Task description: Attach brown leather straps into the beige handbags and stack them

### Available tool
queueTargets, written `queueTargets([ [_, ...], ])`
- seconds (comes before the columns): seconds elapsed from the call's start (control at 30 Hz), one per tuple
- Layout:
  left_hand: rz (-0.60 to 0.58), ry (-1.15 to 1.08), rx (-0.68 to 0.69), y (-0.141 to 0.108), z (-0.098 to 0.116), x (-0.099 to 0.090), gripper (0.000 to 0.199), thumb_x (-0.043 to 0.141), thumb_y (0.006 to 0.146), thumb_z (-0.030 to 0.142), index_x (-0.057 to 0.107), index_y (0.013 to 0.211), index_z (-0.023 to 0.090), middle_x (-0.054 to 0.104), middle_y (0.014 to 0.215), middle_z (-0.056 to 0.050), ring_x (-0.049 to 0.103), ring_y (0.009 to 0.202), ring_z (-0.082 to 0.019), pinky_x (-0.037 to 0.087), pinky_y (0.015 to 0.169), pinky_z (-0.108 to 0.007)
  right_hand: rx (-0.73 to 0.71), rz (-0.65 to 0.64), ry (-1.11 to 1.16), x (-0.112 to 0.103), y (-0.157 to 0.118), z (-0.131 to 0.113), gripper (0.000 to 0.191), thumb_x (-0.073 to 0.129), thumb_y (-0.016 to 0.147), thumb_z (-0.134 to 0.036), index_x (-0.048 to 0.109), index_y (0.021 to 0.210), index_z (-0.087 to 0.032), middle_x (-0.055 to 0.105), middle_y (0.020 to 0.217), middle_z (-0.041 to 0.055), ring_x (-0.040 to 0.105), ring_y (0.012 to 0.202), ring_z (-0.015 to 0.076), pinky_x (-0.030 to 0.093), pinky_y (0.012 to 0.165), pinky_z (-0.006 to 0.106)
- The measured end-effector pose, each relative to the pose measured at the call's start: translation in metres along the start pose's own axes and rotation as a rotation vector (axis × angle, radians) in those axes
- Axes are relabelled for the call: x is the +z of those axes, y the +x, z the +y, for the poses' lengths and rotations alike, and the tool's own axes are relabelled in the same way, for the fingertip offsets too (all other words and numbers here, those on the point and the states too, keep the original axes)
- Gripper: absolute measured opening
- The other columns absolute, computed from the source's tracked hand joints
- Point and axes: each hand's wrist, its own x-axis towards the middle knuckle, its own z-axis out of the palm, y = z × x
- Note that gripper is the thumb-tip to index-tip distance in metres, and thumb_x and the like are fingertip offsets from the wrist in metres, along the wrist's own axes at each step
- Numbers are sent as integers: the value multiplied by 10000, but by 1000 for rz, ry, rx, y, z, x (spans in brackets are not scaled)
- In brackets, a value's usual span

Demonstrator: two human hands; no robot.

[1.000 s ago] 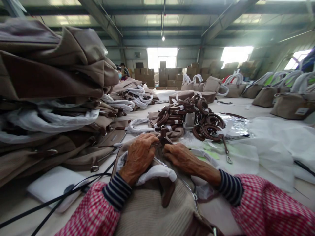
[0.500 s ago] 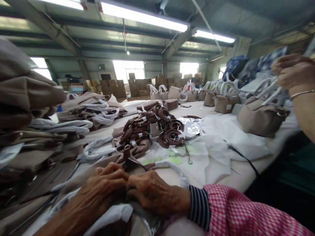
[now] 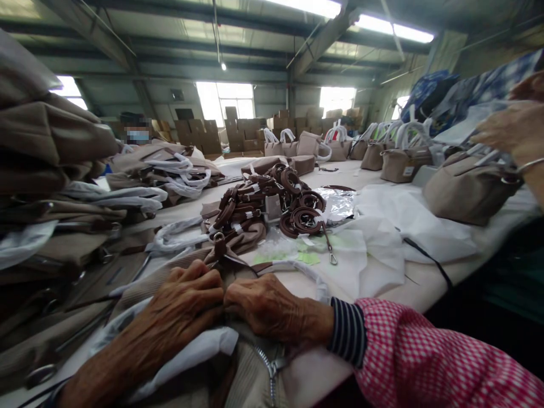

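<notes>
A taupe handbag (image 3: pixel 249 382) lies on the table right before me, its metal zipper (image 3: pixel 264 360) partly parted. My left hand (image 3: pixel 189 303) presses on its opening edge with fingers bent round the fabric. Knuckle to knuckle beside it, my right hand (image 3: pixel 266 306) is closed in a fist on the same edge; the fingertips of both are hidden. One bag handle (image 3: pixel 195 360) in white wrapping passes below my left wrist. Another wrapped handle (image 3: pixel 304 275) curves out beyond my right hand. Past my hands lies a heap of coiled brown straps (image 3: pixel 304 221) with metal clips.
Stacked taupe bags (image 3: pixel 46 136) rise high at the left. Finished-looking bags (image 3: pixel 408 161) stand along the back right, near white sheets (image 3: pixel 382 226). A co-worker's hand (image 3: pixel 508 133) is at the right edge; a masked person (image 3: pixel 136 133) is at the far left.
The view has tilted down and shifted a little left. More of the bag's zipper and its pull shows. Both my hands stay on the bag's edge. The co-worker's hand has lowered slightly against the bags.
</notes>
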Motion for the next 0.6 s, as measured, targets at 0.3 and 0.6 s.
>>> queueTargets([
  [0.3, -124, -131, -71, -11, 1, -6, 389, 435, 1084, 346, 714, 828, 257, 713, 918, -7, 604, 951, -198, 458, 902, -291, 256, 150, 60, -53, -13, 5, 93, 646, 979, -127, 686, 908, -172, 714, 863, 1, 640, 795, 128, 445, 762, 230],
  [0.6, -44, -228, -97, -18, -3, -1, 363, 487, 1065, 425, 720, 846, 252, 700, 940, -27, 598, 936, -202, 491, 931, -305, 527, -312, -664, -94, -92, 44, 226, 464, 980, -9, 651, 1027, -126, 677, 1069, 124, 646, 894, 192, 498, 781, 290],
])
